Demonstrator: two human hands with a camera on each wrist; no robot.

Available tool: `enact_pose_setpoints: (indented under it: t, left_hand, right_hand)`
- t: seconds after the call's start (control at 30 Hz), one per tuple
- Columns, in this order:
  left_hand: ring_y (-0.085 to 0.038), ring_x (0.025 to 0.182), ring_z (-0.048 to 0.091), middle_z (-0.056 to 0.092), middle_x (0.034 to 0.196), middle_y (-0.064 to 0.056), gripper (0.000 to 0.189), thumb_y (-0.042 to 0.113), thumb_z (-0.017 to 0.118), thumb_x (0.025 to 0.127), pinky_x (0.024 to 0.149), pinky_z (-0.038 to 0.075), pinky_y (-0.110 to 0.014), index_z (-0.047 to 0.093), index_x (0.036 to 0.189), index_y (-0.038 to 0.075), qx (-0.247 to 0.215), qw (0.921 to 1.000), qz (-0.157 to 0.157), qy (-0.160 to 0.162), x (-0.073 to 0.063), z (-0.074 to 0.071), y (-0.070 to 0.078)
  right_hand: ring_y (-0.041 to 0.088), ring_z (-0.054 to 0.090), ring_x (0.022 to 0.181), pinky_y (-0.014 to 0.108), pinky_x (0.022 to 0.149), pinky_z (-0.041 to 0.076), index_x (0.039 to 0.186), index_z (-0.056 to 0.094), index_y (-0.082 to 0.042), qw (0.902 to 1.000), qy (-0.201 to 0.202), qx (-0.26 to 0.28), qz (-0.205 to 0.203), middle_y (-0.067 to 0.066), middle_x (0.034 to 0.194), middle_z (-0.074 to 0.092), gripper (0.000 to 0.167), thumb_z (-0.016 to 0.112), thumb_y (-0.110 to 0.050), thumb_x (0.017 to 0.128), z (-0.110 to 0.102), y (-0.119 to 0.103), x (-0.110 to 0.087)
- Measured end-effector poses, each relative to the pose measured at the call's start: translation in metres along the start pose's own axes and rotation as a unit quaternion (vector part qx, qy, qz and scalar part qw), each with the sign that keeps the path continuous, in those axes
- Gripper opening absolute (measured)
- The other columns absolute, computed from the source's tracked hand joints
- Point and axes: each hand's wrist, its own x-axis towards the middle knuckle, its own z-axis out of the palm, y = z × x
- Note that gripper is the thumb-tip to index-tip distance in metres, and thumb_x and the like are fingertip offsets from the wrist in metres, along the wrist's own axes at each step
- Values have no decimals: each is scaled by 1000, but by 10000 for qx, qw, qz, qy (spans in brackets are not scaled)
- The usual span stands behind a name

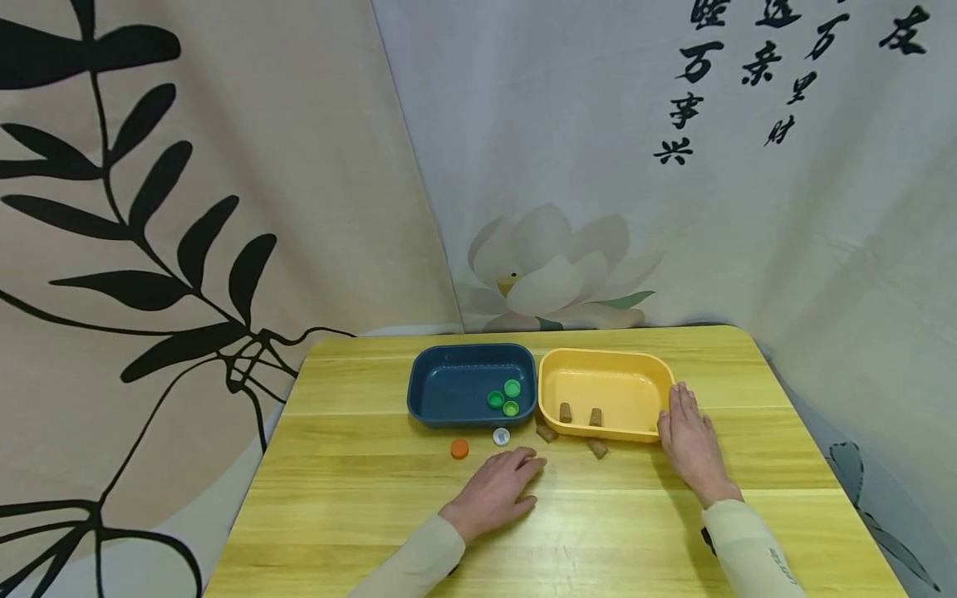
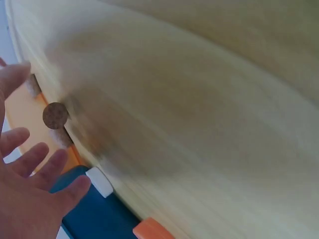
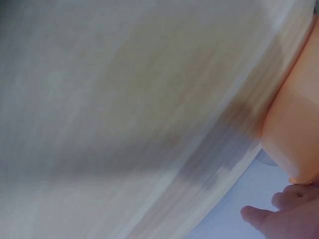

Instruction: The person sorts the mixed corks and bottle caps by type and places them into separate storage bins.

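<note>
My left hand point(image 1: 495, 492) hovers over the table with loosely spread fingers and holds nothing. In front of it lie a white bottle cap point(image 1: 501, 436) and an orange bottle cap point(image 1: 459, 448). Two cork stoppers, a left one point(image 1: 547, 430) and a right one point(image 1: 597, 448), lie by the near edge of the yellow tray point(image 1: 643, 374); two more, one cork point(image 1: 565, 413) and another cork point(image 1: 596, 417), are inside it. My right hand point(image 1: 694, 447) rests against the tray's right end, fingers straight. In the right wrist view, its fingers point(image 3: 256, 215) are partly cut off.
A dark blue tray point(image 1: 441, 357) adjoins the yellow tray on the left and holds three green bottle caps point(image 1: 512, 388). Both trays stand toward the back of the wooden table point(image 1: 359, 498). Printed curtains point(image 1: 336, 166) hang behind and beside the table.
</note>
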Motion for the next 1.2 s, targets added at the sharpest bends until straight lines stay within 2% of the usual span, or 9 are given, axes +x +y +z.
enact_pose_setpoints:
  t: [0.13,0.23,0.37,0.5,0.67,0.8,0.93,1.03,1.2]
  left_hand:
    - [-25,148,39,36,165,-5,84,58,69,94,116,39,-48,38,161,16,34,9995,-175,-245,-2,1,-5]
    - [-30,154,28,26,170,-4,92,65,63,94,117,35,-56,30,165,16,84,9985,-257,-480,-2,0,-7]
    - [-33,156,23,22,172,-2,89,68,57,96,117,33,-60,30,165,17,211,9972,-332,-642,-1,0,-8]
    - [-33,155,26,28,170,-3,74,59,57,101,115,36,-61,40,161,19,472,9967,-251,-604,1,2,-9]
    - [-33,149,38,44,160,-3,44,39,61,105,112,41,-60,57,145,24,870,9957,-23,-327,3,5,-11]
    - [-31,143,47,53,152,-2,31,35,65,103,111,43,-56,65,132,23,860,9962,79,-89,2,7,-11]
    - [-30,140,50,57,147,-2,32,39,68,100,113,42,-53,68,126,20,598,9980,163,135,0,7,-11]
    - [-29,140,50,58,146,-3,38,42,68,99,114,42,-51,67,128,18,409,9982,243,375,-1,6,-9]
    - [-29,140,50,58,146,-6,40,43,68,99,115,41,-49,66,129,16,142,9957,342,855,4,-5,-3]
  right_hand:
    - [53,18,151,77,111,21,158,15,14,10000,-15,25,11,33,166,13,61,28,-25,113,-1,0,0]
    - [52,17,152,77,111,21,158,15,14,10000,-31,56,26,33,166,13,61,27,-25,113,-1,0,0]
    - [52,17,152,77,111,21,158,16,14,10000,-4,36,13,34,165,15,60,28,-24,113,0,0,0]
    - [53,18,151,77,110,22,158,16,15,10000,33,14,-17,35,164,17,60,29,-23,113,0,1,0]
    - [53,18,151,78,110,22,158,16,15,10000,41,18,-40,35,165,16,60,30,-23,113,1,2,0]
    - [53,17,151,78,110,22,158,15,15,10000,40,41,-54,34,165,14,60,30,-23,113,1,2,0]
    - [53,18,151,78,110,22,158,15,15,10000,56,53,-57,34,165,15,60,30,-22,113,1,2,0]
    - [53,18,151,78,110,22,158,16,15,9999,66,60,-68,35,165,16,60,31,-22,113,1,2,0]
    - [53,18,151,78,109,23,158,16,15,9998,107,94,-104,35,164,17,60,31,-22,113,1,2,0]
